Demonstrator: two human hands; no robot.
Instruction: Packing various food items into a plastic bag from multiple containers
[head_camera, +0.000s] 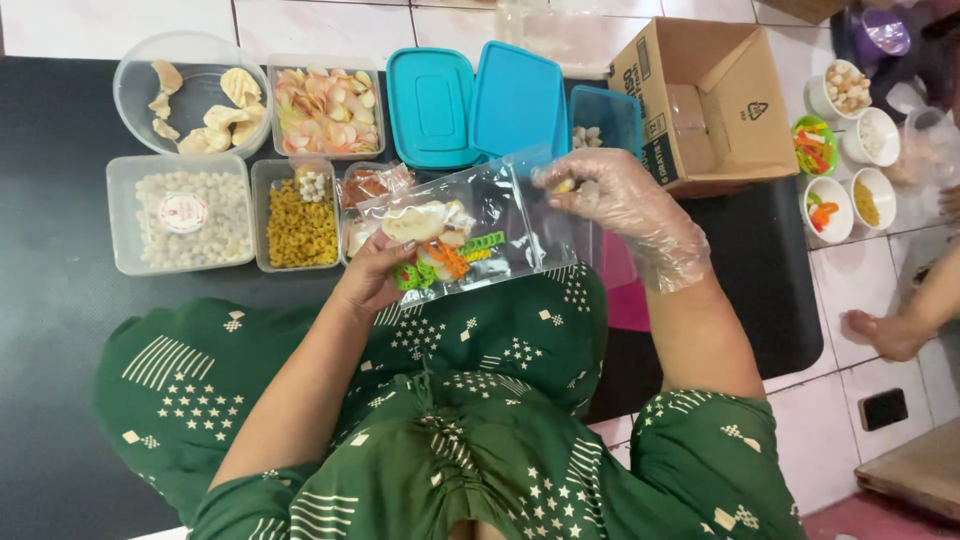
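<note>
1. Your left hand (372, 275) pinches the lower left end of the clear plastic bag (470, 235), fingers closed on it.
2. The bag lies over your lap, long axis slanting up to the right.
3. Your gloved right hand (620, 205) is at the bag's open right end, fingertips closed on a small pale cracker (563, 185), just beside the opening.

A clear plastic bag (470, 235) of mixed crackers sits centre; an open brown carton (715, 100) stands upper right.
</note>
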